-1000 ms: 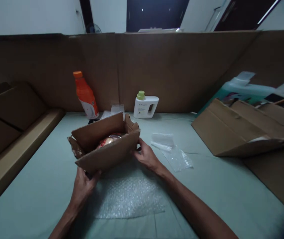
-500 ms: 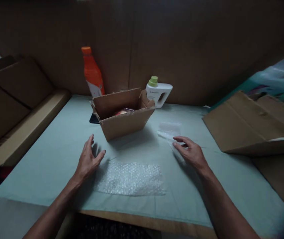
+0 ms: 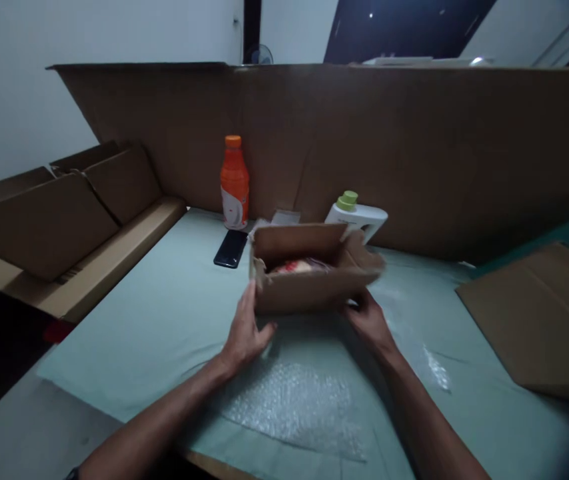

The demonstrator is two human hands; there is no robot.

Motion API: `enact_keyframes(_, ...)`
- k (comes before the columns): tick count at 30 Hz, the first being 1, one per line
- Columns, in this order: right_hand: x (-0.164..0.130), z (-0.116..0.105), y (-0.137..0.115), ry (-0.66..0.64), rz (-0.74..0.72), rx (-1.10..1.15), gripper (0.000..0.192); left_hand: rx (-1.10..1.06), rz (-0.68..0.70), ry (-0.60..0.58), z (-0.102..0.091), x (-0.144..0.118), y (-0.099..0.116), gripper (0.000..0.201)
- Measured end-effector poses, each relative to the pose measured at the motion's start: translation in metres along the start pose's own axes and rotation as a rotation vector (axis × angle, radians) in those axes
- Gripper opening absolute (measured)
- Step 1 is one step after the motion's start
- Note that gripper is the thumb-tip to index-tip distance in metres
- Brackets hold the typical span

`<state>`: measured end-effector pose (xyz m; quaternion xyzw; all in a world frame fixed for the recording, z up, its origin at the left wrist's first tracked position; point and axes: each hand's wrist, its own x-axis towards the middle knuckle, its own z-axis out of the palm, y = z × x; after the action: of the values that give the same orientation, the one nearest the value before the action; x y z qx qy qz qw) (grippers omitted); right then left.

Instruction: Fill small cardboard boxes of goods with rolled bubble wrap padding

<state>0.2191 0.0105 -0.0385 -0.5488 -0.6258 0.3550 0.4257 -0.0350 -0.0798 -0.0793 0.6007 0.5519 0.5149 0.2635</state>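
Note:
A small open cardboard box (image 3: 309,290) sits on the pale green table cover (image 3: 164,307), with a red and gold item (image 3: 294,267) showing inside. My left hand (image 3: 244,333) grips the box's left front corner. My right hand (image 3: 369,323) holds its right front corner. A sheet of bubble wrap (image 3: 294,407) lies flat just in front of the box, between my forearms.
Behind the box stand an orange bottle (image 3: 234,181) and a white jug with a green cap (image 3: 357,217). A dark phone (image 3: 231,248) lies at the left. Clear plastic bags (image 3: 434,367) lie right of my hand. Flattened cardboard (image 3: 539,320) sits right, folded boxes (image 3: 64,220) left.
Both hands were flat on the table half a second ago; now they hold the box by its front corners. The view has shifted left and up.

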Motion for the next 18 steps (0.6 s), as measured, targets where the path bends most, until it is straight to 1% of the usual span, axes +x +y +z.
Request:
enact_keyframes(1, -0.015, -0.012, 0.005, 0.037, 0.023, -0.019, 0.053, 0.005, 0.014, -0.04, 0.004, -0.006, 0.0, 0.09)
enact_keyframes(2, -0.029, -0.022, 0.011, 0.091, 0.077, -0.045, 0.054, -0.001, 0.028, -0.088, 0.009, -0.008, 0.001, 0.088)
enact_keyframes(3, -0.041, -0.031, 0.015, 0.147, 0.12, -0.074, 0.055, -0.009, 0.037, -0.134, 0.012, -0.006, 0.002, 0.085)
enact_keyframes(5, -0.053, -0.038, 0.02, 0.235, 0.175, -0.119, 0.056, -0.021, 0.035, -0.186, 0.016, 0.008, 0.004, 0.081)
enact_keyframes(7, -0.049, -0.029, 0.018, 0.274, 0.175, -0.128, 0.054, -0.027, 0.021, -0.181, 0.015, 0.034, 0.004, 0.077)
enact_keyframes(9, -0.032, -0.01, 0.012, 0.261, 0.141, -0.097, 0.051, -0.038, -0.008, -0.133, 0.008, 0.061, 0.0, 0.076)
enact_keyframes(11, -0.011, 0.011, 0.006, 0.216, 0.103, -0.048, 0.05, -0.052, -0.034, -0.09, -0.005, 0.083, -0.007, 0.076)
enact_keyframes(13, 0.005, 0.027, 0.006, 0.187, 0.083, -0.006, 0.051, -0.068, -0.052, -0.086, -0.022, 0.097, -0.018, 0.078)
enact_keyframes(15, 0.012, 0.033, 0.013, 0.199, 0.075, 0.024, 0.052, -0.083, -0.067, -0.113, -0.041, 0.111, -0.029, 0.073)
enact_keyframes(17, 0.01, 0.034, 0.026, 0.222, 0.067, 0.034, 0.051, -0.098, -0.101, -0.13, -0.055, 0.132, -0.039, 0.058)
enact_keyframes(18, 0.007, 0.034, 0.034, 0.232, 0.064, 0.024, 0.05, -0.108, -0.122, -0.136, -0.06, 0.147, -0.043, 0.048)
